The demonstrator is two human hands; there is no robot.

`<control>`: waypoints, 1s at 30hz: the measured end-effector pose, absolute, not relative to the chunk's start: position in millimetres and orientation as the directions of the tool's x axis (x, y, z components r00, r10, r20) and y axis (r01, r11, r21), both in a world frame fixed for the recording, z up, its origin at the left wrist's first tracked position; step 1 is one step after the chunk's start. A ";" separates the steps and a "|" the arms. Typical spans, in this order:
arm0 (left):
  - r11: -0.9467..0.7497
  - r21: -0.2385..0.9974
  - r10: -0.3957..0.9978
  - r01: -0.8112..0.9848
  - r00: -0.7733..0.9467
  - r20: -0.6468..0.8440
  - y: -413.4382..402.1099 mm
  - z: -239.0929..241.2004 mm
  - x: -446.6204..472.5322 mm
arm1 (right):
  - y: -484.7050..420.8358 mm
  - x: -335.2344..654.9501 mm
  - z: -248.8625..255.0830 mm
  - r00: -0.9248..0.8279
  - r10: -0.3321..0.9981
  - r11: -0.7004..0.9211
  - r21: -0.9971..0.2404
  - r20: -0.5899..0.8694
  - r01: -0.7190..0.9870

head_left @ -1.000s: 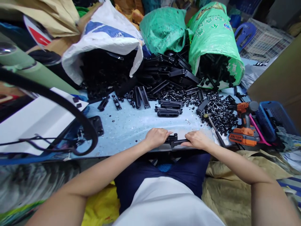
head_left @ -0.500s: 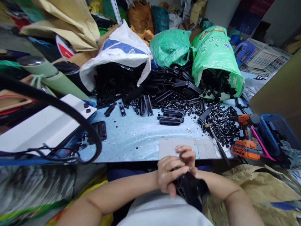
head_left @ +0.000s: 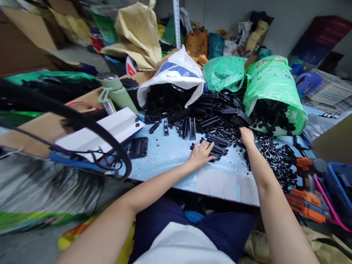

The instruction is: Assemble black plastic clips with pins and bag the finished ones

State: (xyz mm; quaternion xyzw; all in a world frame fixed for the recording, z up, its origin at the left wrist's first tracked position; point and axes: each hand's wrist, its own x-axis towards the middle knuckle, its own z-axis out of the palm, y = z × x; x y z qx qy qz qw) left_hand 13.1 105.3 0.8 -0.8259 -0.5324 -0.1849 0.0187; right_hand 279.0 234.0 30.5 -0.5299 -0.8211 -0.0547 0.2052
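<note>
My left hand (head_left: 201, 154) rests with spread fingers on a small stack of long black plastic bars (head_left: 218, 141) on the bench. Farther right, my right hand (head_left: 246, 137) reaches to the edge of a heap of black bars (head_left: 231, 110). Its fingers look curled together, and whatever they hold is hidden. Close to it lie many small screws with black heads (head_left: 265, 152). Two more black bars (head_left: 189, 128) stand side by side left of the stack.
An orange cordless drill (head_left: 306, 183) lies at the right, beside a blue basket (head_left: 341, 183). Behind the heap, a white sack (head_left: 176, 69) and a green sack (head_left: 275, 84) spill black parts. A thick black hose (head_left: 90, 124) arches across the left. Cardboard pieces (head_left: 220, 185) line the front edge.
My hands were together near my lap around a blurred black object. Now they are apart and stretched forward over the bench, with that object no longer between them. The view has shifted.
</note>
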 end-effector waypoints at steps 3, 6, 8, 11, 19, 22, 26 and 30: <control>-0.098 0.311 0.945 0.945 -0.009 0.327 133.2 9.5 -37.6 | 230.3 278.9 38.1 -0.386 0.809 0.494 -0.156 0.443 0.855; 0.293 0.402 0.889 0.868 -0.402 0.220 156.4 7.5 -90.9 | 212.6 269.3 45.0 -0.340 0.793 0.525 -0.281 0.506 0.804; 0.411 0.429 0.845 0.804 -0.513 0.153 164.1 3.4 -113.3 | 195.3 257.5 45.7 -0.290 0.807 0.504 -0.344 0.514 0.793; 0.408 0.438 0.841 0.801 -0.517 0.161 161.4 3.1 -124.1 | 165.5 236.7 39.7 -0.192 0.887 0.429 -0.595 0.420 0.680; -0.391 0.532 0.909 0.751 0.222 0.353 76.9 12.2 -58.1 | 87.5 205.2 23.6 -0.286 0.941 0.281 -0.890 0.182 0.358; -0.546 0.491 0.835 0.679 0.485 0.258 42.7 -0.5 -25.4 | 59.4 202.9 15.0 -0.330 0.904 0.427 -0.640 0.273 0.639; -0.521 0.536 0.851 0.664 0.453 0.266 26.6 -16.6 -15.3 | 22.0 200.0 -2.1 -0.508 0.838 0.543 -0.209 0.201 0.813; -0.476 0.651 0.877 0.592 0.372 0.303 20.0 -17.4 -19.0 | 3.4 194.1 -6.2 -0.576 0.817 0.576 -0.094 0.037 0.812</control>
